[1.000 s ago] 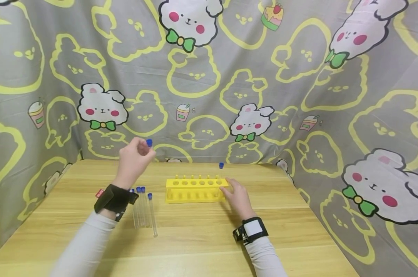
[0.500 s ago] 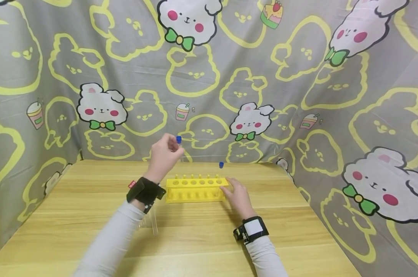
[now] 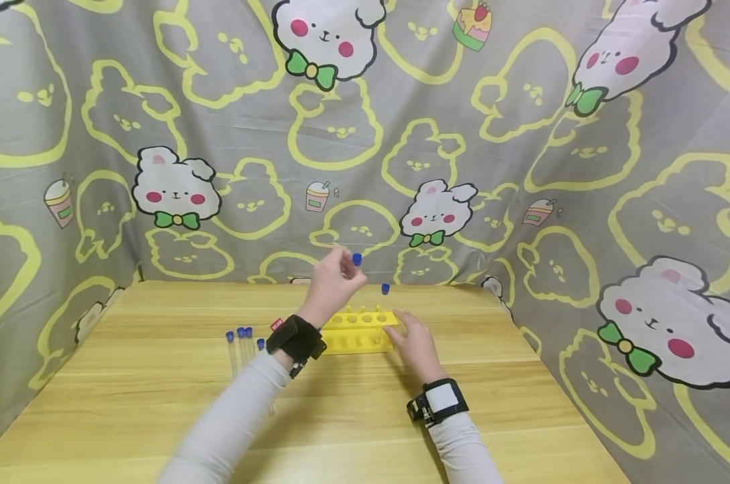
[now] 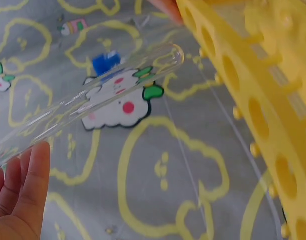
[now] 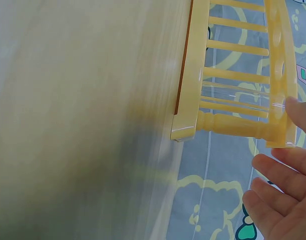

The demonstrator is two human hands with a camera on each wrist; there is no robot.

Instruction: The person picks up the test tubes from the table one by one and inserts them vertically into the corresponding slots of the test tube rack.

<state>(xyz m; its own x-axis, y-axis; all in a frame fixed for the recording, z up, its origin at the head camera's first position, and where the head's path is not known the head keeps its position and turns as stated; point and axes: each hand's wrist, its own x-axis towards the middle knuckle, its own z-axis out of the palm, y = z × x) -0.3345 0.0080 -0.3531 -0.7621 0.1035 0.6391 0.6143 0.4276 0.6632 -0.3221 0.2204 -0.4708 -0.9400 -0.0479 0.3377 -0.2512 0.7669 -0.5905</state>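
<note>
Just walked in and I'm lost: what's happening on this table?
A person's left hand holds a clear blue-capped tube above a yellow rack. The right hand rests against the rack's right end. One tube already stands in the rack; more tubes lie on the wooden table to its left.

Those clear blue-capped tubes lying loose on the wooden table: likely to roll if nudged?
Probably yes: the clear blue-capped tubes are slim round cylinders lying flat on the smooth wooden table, so a sideways push likely rolls them. They look thin-walled and light, perhaps fragile. The glossy surface may slip in a loose grip.
</note>
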